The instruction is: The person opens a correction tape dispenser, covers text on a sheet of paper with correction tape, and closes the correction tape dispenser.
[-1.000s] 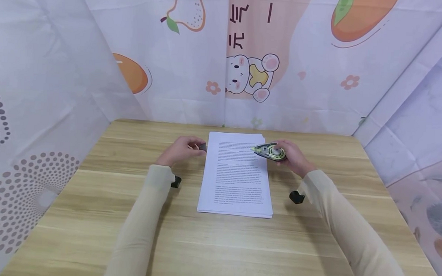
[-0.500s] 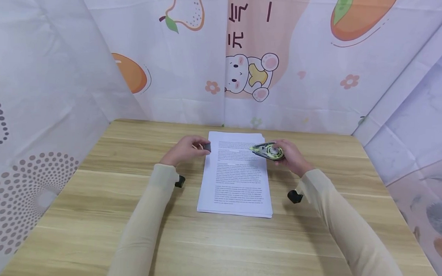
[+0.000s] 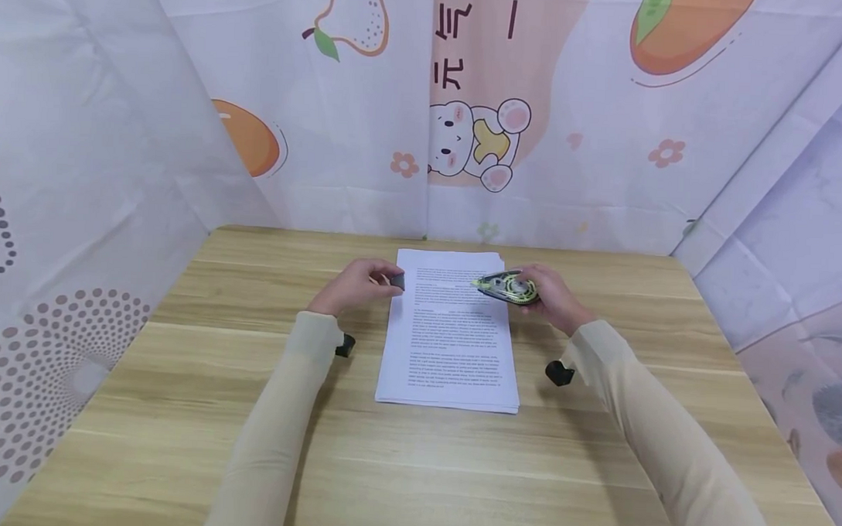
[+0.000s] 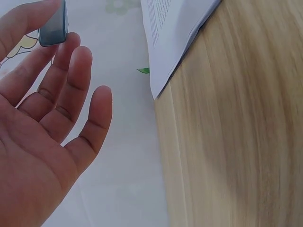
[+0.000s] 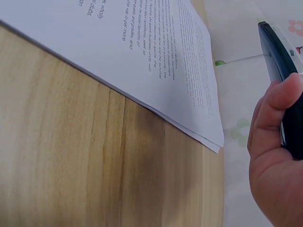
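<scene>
Between thumb and fingertips, my left hand (image 3: 356, 284) pinches a small dark grey, shiny piece (image 4: 53, 29) that looks like a cap. It is held just over the left edge of a stack of printed paper (image 3: 452, 372). My right hand (image 3: 554, 295) grips a correction tape dispenser (image 3: 511, 288), black and yellow-green with a round patterned side, above the stack's upper right part. Its yellow-green tip points left over the printed lines. In the right wrist view only the dispenser's dark edge (image 5: 279, 47) shows beside the thumb.
The paper stack lies on a wooden table (image 3: 427, 472), its sheets slightly uneven at the upper right corner. A patterned curtain (image 3: 370, 137) hangs behind the table's far edge. Black camera mounts (image 3: 559, 372) sit under both wrists.
My left hand has moved slightly right with the small grey piece, from beside the paper to over its edge. My right hand has shifted slightly left with the correction tape dispenser.
</scene>
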Demonstrator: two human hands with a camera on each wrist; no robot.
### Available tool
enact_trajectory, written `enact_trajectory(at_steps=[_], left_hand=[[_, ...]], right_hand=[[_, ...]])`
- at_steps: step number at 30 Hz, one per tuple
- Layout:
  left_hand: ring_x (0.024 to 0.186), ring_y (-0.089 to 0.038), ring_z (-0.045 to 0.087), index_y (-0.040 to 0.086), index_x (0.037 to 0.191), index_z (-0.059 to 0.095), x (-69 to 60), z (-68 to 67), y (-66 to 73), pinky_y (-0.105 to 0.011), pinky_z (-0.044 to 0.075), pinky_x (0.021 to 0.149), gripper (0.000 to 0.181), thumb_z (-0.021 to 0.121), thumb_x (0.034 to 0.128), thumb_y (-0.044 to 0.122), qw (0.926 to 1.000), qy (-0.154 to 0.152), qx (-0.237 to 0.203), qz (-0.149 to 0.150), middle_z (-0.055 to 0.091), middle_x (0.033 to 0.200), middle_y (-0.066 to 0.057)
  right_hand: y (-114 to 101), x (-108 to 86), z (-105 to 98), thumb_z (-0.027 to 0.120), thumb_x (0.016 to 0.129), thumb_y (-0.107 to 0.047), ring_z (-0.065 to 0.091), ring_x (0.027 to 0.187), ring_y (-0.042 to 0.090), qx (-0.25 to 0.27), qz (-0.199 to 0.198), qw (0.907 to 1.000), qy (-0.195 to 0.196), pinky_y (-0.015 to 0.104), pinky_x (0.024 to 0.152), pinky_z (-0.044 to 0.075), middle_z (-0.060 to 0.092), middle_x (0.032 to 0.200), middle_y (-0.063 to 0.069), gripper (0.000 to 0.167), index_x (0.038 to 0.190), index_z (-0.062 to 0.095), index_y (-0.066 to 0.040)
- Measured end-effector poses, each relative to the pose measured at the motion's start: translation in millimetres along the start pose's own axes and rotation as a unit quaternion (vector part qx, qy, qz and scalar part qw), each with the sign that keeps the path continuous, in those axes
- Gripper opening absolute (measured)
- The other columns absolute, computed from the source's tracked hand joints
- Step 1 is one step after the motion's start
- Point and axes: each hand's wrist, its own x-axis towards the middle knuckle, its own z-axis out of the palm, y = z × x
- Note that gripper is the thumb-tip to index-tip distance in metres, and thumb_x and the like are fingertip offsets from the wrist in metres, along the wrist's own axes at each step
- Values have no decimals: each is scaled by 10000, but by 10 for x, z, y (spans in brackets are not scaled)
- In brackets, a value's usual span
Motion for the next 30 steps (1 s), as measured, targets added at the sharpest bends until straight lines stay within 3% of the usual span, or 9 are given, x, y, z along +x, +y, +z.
enact_trajectory(at_steps=[19,30], left_hand=[[931,-214,523,116,1209,625,100,137,97,-306,437,756,439,730,810,266,9993,-124,26,362,621,1010,-21],[938,-217,522,121,1212,622,99,163,153,-315,434,762,437,727,812,262,9993,-158,39,340,617,1011,-21]], right_hand=[[-4,28,84,396,917,-115,512,585,50,-147,7,9999,-5,170,455,434,541,924,18,480,1373,360,31],[-56,30,152,394,934,-110,510,593,64,5,19,9999,-127,176,465,420,513,964,55,490,1396,321,35]])
